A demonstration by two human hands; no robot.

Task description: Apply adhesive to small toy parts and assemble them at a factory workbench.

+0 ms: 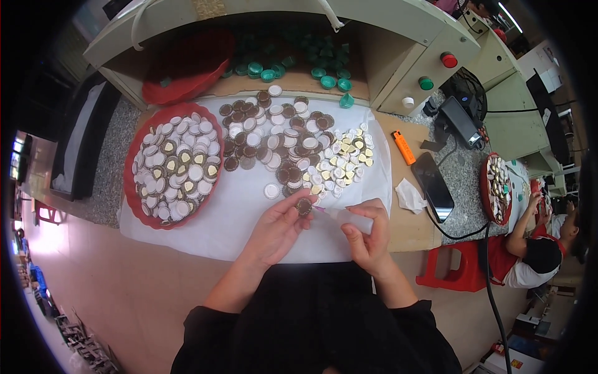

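The left hand (274, 227) pinches a brown scalloped disc (304, 206) at its fingertips; the right hand (367, 234) grasps a small translucent bottle (349, 218), its tip at the disc's three o'clock. Too hard a squeeze could smear the disc. At twelve o'clock lies the disc heap (280, 137); at ten, a red tray (131, 181).

Dark phone screen (433, 185) lies flat, right of the white sheet (249, 206)

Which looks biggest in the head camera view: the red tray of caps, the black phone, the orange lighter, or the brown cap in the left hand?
1. red tray
2. black phone
3. orange lighter
4. brown cap, pinched by the left hand

Fisheye bending leaves the ranking clear.
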